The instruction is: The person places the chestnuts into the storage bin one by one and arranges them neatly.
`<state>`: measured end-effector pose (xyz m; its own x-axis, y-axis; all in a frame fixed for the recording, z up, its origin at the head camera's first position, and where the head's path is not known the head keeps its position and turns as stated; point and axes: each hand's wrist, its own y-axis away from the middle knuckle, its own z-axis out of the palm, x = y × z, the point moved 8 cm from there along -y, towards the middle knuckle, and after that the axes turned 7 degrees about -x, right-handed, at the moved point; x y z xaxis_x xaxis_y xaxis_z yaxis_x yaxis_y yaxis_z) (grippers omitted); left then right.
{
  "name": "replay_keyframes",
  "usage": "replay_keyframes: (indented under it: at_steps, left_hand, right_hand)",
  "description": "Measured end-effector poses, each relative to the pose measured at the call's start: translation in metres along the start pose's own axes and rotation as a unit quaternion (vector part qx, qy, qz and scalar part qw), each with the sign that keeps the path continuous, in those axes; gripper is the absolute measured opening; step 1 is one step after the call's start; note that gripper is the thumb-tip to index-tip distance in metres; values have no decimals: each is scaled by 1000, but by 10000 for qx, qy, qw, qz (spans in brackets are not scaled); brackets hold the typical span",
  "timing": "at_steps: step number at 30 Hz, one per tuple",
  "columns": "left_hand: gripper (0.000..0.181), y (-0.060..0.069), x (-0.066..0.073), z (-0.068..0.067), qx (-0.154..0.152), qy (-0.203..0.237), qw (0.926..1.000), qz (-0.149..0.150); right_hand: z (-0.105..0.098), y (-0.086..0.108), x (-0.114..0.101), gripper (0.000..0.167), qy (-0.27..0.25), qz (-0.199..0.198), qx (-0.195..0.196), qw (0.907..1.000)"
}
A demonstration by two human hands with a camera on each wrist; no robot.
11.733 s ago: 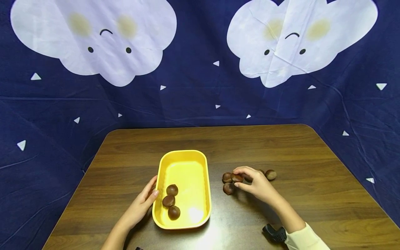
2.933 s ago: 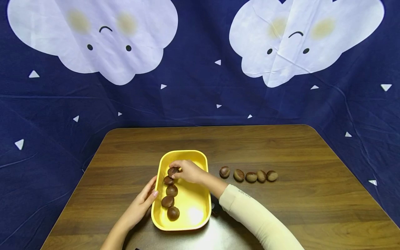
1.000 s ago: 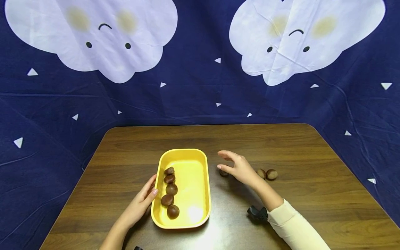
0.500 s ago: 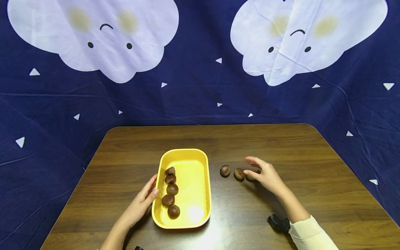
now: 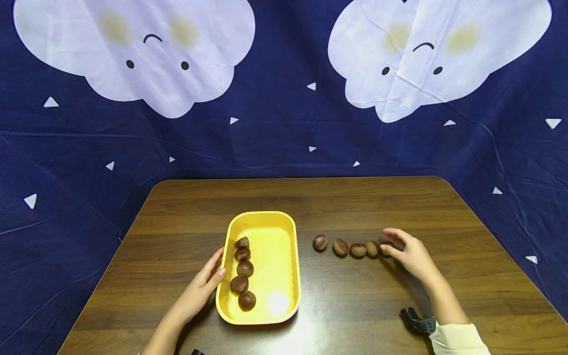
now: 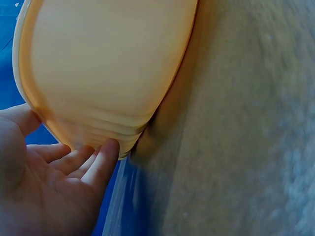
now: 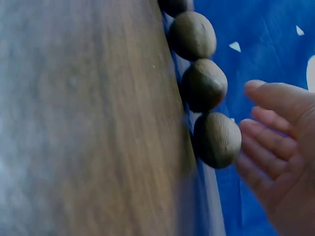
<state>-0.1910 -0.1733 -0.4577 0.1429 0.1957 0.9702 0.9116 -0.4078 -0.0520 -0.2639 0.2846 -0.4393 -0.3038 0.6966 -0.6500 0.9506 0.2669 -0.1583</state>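
Note:
A yellow plastic box (image 5: pixel 284 236) stands on the table, with several brown chestnuts (image 5: pixel 245 268) in a line along its left side. My left hand (image 5: pixel 197 291) holds the box's left wall, thumb at the rim and fingers against the outside, as the left wrist view shows. To the right of the box, several more chestnuts (image 5: pixel 358 250) lie in a row on the wood. My right hand (image 5: pixel 412 256) is at the right end of that row, thumb and fingers apart beside the last chestnut (image 7: pixel 217 140). That chestnut is partly hidden by the hand in the head view.
The brown wooden table (image 5: pixel 346 207) has rounded far corners. Behind it hangs a dark blue cloth (image 5: pixel 284 143) printed with white clouds and triangles. A black wrist camera (image 5: pixel 417 321) sits below my right wrist, near the tabletop.
A chestnut left my right hand in the box earlier, joining the line there. Over the last second that hand has moved right along the row on the table. My left hand stays on the box.

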Motion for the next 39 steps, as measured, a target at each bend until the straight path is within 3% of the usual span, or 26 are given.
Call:
replay_keyframes:
  at_steps: [11, 22, 29, 39]
  left_hand:
    - [53, 1, 0, -1, 16, -7, 10000, -19]
    - [53, 1, 1, 0, -26, 51, 10000, 28]
    - [53, 2, 1, -1, 10, 16, 10000, 37]
    - [53, 0, 2, 0, 36, 51, 10000, 68]
  right_hand:
    - [8, 4, 18, 37, 407, 168, -125, 9990]
    - [3, 3, 12, 40, 278, 209, 97, 9993]
    - [4, -7, -13, 40, -20, -210, 258, 9994]
    - [35, -29, -79, 40, -837, -901, -156, 9923]
